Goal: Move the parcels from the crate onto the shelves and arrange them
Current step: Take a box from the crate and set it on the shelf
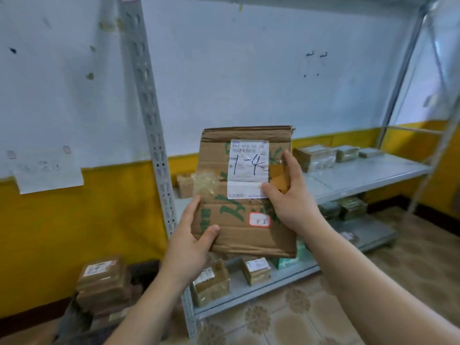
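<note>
Wall: white above and yellow below, behind everything.
Shelving: a grey metal shelving unit with slotted uprights stands against the wall, with a middle shelf and a bottom shelf.
Held parcel: a flat brown cardboard parcel with green print is held upright in the air in front of the shelving, resting on no shelf.
Stack: brown taped parcels are piled on the floor left of the shelving; what holds them is too blurred to tell.
Left hand: the left hand grips the parcel's lower left corner, thumb on the front.
Right hand: the right hand grips the parcel's right edge, thumb on the label.
Shelf parcels: small taped boxes sit on the middle shelf, and others on the bottom shelf.
Label: a white shipping label is handwritten "1-4".
</note>
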`<move>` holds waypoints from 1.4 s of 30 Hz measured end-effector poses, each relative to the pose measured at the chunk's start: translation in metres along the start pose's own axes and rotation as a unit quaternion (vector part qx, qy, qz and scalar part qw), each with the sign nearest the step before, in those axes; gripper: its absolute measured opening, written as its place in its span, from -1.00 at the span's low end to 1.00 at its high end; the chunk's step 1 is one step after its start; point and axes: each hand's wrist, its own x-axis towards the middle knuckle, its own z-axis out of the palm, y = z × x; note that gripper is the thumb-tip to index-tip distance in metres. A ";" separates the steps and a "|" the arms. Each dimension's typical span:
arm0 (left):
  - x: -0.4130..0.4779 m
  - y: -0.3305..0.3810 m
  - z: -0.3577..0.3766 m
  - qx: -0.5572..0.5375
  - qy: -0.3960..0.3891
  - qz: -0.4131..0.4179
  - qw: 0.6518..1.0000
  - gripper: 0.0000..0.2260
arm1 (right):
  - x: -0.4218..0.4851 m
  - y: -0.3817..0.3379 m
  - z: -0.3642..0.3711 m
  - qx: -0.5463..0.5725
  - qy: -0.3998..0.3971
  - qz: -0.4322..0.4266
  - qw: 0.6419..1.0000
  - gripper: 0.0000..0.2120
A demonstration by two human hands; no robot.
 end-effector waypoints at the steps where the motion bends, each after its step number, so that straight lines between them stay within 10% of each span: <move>1: 0.003 0.009 0.022 -0.002 -0.015 0.003 1.000 -0.43 | 0.001 0.011 -0.023 -0.007 0.009 0.008 1.000 -0.25; 12: 0.033 0.055 0.212 -0.010 -0.144 0.025 0.989 -0.41 | 0.012 0.117 -0.198 -0.056 0.123 0.074 0.988 -0.25; 28: 0.209 -0.004 0.295 -0.027 -0.182 0.043 0.982 -0.34 | 0.153 0.212 -0.171 -0.109 0.188 0.060 0.974 -0.20; 42: 0.290 -0.107 0.247 0.104 -0.109 -0.074 0.986 -0.55 | 0.269 0.282 -0.040 -0.116 -0.049 0.149 0.981 -0.23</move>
